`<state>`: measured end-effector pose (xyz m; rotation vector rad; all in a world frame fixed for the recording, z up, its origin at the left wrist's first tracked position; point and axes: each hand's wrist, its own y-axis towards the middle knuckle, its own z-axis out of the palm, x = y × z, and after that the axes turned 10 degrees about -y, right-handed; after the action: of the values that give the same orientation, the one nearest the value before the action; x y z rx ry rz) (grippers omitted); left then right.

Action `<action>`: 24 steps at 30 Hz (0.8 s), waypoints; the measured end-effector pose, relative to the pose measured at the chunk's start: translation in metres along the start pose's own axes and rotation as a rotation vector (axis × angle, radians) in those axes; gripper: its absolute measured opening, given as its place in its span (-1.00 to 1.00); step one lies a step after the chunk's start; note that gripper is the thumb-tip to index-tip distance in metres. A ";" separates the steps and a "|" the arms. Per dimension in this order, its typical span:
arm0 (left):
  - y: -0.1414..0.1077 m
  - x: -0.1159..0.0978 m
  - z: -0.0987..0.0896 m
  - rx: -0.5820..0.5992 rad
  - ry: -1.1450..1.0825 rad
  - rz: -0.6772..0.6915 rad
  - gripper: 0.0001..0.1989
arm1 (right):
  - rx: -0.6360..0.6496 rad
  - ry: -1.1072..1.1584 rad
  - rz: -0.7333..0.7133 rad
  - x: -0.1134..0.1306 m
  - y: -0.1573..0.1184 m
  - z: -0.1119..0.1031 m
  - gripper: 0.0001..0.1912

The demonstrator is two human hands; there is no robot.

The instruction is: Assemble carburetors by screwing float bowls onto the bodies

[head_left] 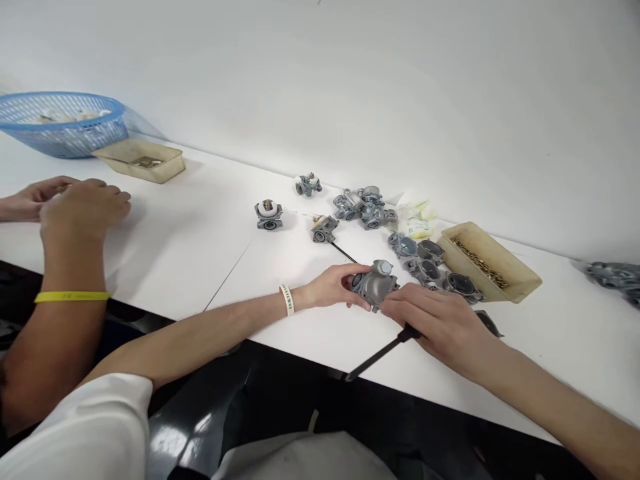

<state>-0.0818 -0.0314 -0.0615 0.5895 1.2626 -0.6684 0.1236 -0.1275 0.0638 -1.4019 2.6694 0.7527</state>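
Note:
My left hand (336, 287), with a pale wristband, grips a grey metal carburetor (378, 285) from its left side, above the white table. My right hand (440, 323) is closed at the carburetor's right side, and a dark tool (377, 359) sticks out below it toward the table's front edge. What its fingertips pinch is hidden. Behind the held part, another carburetor (324, 229) lies beside a thin black rod (344, 253). Two more, one with a white float (269, 215) and one farther back (308, 185), stand to the left.
Grouped carburetors (373, 210), a plastic bag (419, 220), round-faced castings (429, 270) and a tray of brass screws (480, 263) are at the right. At left are a co-worker's hands (87, 203), a blue basket (65, 137) and a shallow tray (150, 172).

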 end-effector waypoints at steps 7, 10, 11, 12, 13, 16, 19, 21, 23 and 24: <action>-0.002 -0.007 0.005 0.065 0.215 0.126 -0.27 | -0.014 -0.262 -0.167 0.003 0.007 0.015 -0.85; -0.003 -0.011 0.005 0.082 0.248 0.117 -0.29 | 0.004 -0.236 -0.151 0.006 0.004 0.017 -0.83; -0.003 -0.012 0.005 0.086 0.255 0.110 -0.28 | 0.006 -0.228 -0.150 0.006 0.004 0.017 -0.83; -0.003 -0.013 0.006 0.088 0.263 0.106 -0.27 | 0.009 -0.223 -0.149 0.005 0.003 0.017 -0.82; -0.004 -0.014 0.006 0.088 0.274 0.106 -0.27 | 0.012 -0.218 -0.147 0.005 0.003 0.017 -0.82; -0.004 -0.014 0.007 0.080 0.322 0.127 -0.28 | 0.016 -0.198 -0.143 0.003 0.003 0.019 -0.81; -0.002 -0.012 0.007 0.078 0.338 0.129 -0.26 | 0.000 -0.154 -0.148 0.002 0.003 0.022 -0.75; -0.001 -0.009 0.006 0.080 0.336 0.127 -0.24 | -0.010 -0.140 -0.146 0.003 0.003 0.023 -0.71; -0.001 -0.007 0.006 0.076 0.352 0.137 -0.25 | -0.012 -0.163 -0.150 0.003 0.001 0.024 -0.70; -0.001 -0.007 0.006 0.072 0.364 0.145 -0.26 | -0.007 -0.186 -0.156 0.003 0.000 0.025 -0.70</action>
<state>-0.0794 -0.0355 -0.0537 0.8824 1.5197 -0.4995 0.1166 -0.1192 0.0414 -1.4436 2.3901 0.8331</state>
